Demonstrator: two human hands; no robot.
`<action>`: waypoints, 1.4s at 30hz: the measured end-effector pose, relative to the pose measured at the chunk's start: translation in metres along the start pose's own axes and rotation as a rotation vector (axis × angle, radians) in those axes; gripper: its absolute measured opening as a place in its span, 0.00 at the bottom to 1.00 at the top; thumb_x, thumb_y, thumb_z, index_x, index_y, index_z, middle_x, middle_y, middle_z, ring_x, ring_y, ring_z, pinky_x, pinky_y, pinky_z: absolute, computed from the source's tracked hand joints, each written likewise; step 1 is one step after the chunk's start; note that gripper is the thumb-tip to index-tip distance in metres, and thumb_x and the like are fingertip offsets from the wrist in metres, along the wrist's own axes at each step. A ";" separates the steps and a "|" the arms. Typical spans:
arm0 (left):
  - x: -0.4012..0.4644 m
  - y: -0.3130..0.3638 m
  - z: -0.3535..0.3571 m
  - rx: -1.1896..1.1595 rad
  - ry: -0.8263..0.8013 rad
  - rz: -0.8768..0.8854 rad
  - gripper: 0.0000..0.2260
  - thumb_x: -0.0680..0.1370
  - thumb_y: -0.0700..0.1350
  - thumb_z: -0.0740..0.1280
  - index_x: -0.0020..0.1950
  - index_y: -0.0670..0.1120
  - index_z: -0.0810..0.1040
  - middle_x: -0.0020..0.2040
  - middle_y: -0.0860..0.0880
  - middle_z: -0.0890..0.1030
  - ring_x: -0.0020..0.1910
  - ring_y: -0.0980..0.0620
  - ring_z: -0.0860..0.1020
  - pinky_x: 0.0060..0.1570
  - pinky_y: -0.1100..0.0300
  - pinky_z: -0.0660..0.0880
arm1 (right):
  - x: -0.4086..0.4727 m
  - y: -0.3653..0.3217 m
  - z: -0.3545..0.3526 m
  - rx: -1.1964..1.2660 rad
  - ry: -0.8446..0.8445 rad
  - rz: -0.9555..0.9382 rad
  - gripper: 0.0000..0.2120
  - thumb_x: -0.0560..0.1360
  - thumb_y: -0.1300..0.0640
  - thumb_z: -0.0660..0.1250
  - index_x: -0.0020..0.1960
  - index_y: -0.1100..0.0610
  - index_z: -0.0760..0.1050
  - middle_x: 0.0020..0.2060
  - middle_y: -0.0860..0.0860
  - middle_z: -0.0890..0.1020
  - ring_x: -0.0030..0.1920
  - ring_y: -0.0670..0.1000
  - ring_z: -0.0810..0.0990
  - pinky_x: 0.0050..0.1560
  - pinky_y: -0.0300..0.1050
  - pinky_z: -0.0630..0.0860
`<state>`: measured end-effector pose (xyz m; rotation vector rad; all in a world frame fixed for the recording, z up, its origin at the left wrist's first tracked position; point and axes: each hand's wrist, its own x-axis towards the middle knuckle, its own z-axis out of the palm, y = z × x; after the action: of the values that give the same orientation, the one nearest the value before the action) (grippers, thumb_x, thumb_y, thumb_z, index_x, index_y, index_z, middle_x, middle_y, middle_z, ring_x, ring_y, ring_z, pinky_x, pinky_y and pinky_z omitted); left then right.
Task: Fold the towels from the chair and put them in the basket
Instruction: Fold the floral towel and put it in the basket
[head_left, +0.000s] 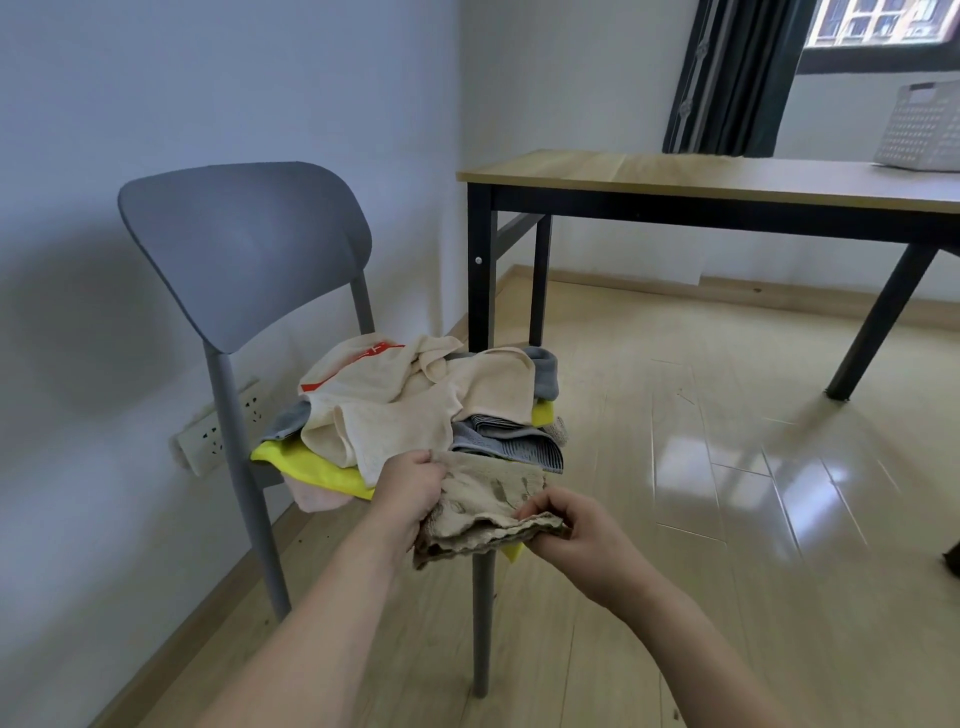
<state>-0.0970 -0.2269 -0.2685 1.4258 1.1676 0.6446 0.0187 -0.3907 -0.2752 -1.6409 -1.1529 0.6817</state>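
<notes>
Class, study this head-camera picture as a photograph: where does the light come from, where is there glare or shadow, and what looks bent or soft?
Head view: daylight enters through the window at upper right; bright glare patches lie on the glossy floor; the grey chair casts a soft shadow on the wall to its left; wide-angle distortion bows the table edge; the white basket at the frame edge looks soft.

Towel pile (415, 410) crowded the chair (244, 244) seat; table (727, 179) top lay bare left of the basket (922, 130); floor (701, 467) between was open.
</notes>
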 end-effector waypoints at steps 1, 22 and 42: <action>0.001 0.000 -0.002 0.076 0.020 0.031 0.03 0.77 0.37 0.64 0.45 0.41 0.77 0.44 0.43 0.80 0.43 0.45 0.78 0.44 0.54 0.74 | 0.000 0.001 0.000 0.003 0.001 0.017 0.05 0.73 0.65 0.69 0.43 0.56 0.79 0.35 0.48 0.79 0.33 0.42 0.73 0.36 0.35 0.70; -0.041 -0.053 -0.039 0.982 -0.027 1.058 0.32 0.66 0.56 0.68 0.68 0.54 0.64 0.64 0.57 0.69 0.65 0.53 0.68 0.73 0.57 0.50 | 0.011 -0.013 0.002 0.252 0.109 0.212 0.06 0.77 0.60 0.66 0.53 0.55 0.75 0.44 0.50 0.81 0.41 0.44 0.79 0.39 0.34 0.73; -0.018 -0.012 0.015 0.571 0.239 0.359 0.16 0.82 0.55 0.54 0.47 0.45 0.72 0.38 0.51 0.76 0.44 0.45 0.77 0.48 0.47 0.74 | 0.056 0.013 0.024 0.048 0.342 0.324 0.11 0.79 0.46 0.60 0.47 0.54 0.71 0.45 0.52 0.80 0.45 0.50 0.79 0.41 0.45 0.75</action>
<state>-0.0941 -0.2509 -0.2786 2.1188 1.3610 0.7816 0.0250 -0.3304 -0.2916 -1.8369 -0.6300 0.5933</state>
